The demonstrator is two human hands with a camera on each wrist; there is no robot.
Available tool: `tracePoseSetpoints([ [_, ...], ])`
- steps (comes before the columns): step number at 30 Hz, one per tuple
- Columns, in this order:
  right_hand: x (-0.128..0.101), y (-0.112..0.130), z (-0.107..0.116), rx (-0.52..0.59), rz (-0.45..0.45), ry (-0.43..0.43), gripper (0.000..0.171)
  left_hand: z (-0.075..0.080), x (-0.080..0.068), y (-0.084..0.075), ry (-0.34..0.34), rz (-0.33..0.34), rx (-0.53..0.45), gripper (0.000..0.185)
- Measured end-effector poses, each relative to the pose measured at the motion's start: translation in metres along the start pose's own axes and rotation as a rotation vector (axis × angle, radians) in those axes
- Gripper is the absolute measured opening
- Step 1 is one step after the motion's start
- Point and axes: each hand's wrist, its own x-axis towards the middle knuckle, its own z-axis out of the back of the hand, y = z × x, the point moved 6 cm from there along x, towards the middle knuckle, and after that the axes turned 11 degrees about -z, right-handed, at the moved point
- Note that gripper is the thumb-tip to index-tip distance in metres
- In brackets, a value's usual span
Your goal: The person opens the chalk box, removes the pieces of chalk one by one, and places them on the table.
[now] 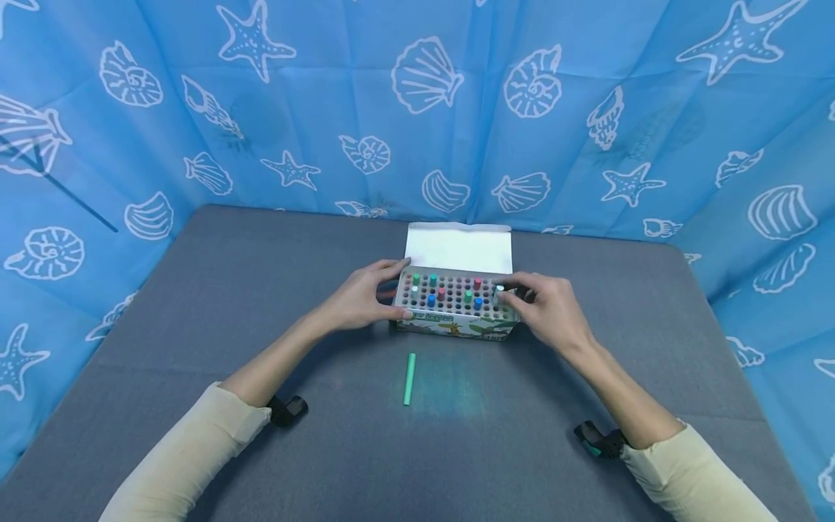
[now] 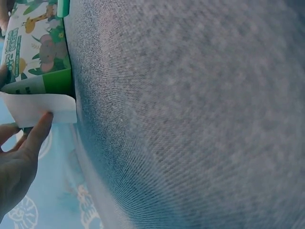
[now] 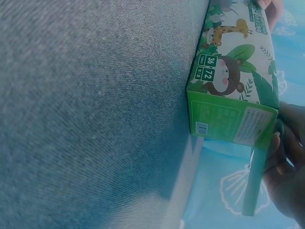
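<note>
Box (image 1: pixel 457 328), long axis left to right, lid (image 1: pixel 459 250) toward curtain (image 1: pixel 365 101).

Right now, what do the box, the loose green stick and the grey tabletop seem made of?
Box: probably smooth printed card, given its crisp folds and thin white flap. Loose green stick: perhaps chalk or plastic; its smooth, even colour leaves it open. Grey tabletop: apparently covered in matte cloth, with a fine weave showing.
</note>
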Motion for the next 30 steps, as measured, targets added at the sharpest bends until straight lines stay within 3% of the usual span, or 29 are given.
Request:
tracePoseSetpoints([
  [13, 0.004, 0.009, 0.012, 0.059, 0.055, -0.127, 0.021, 0.001, 0.0, 0.001, 0.0, 0.023, 0.006, 0.091],
  [30, -0.004, 0.031, 0.02, 0.132, 0.108, -0.16, 0.021, 0.0, -0.001, 0.0, 0.004, 0.023, 0.004, 0.092],
])
